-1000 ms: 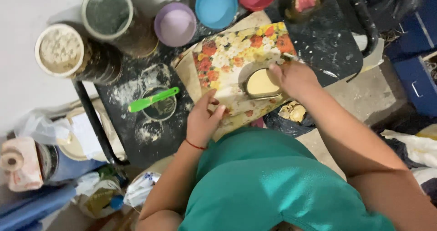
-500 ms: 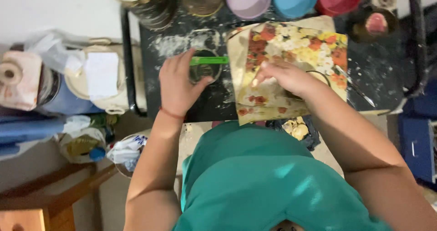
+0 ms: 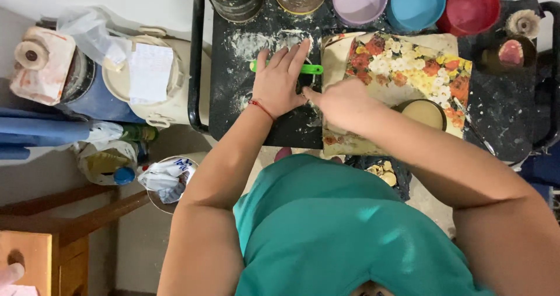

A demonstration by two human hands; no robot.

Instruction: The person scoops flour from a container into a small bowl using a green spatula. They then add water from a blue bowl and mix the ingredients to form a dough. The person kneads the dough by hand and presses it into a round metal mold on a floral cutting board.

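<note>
floury black table (image 3: 262, 126), left hand (image 3: 280, 83) covering green-handled cup (image 3: 312, 69).

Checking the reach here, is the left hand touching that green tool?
Touching: the head view shows the left hand lying flat across the green tool.

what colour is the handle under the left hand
Bright green: the handle sticks out on both sides from under the left hand, seen clearest in the head view.
</note>
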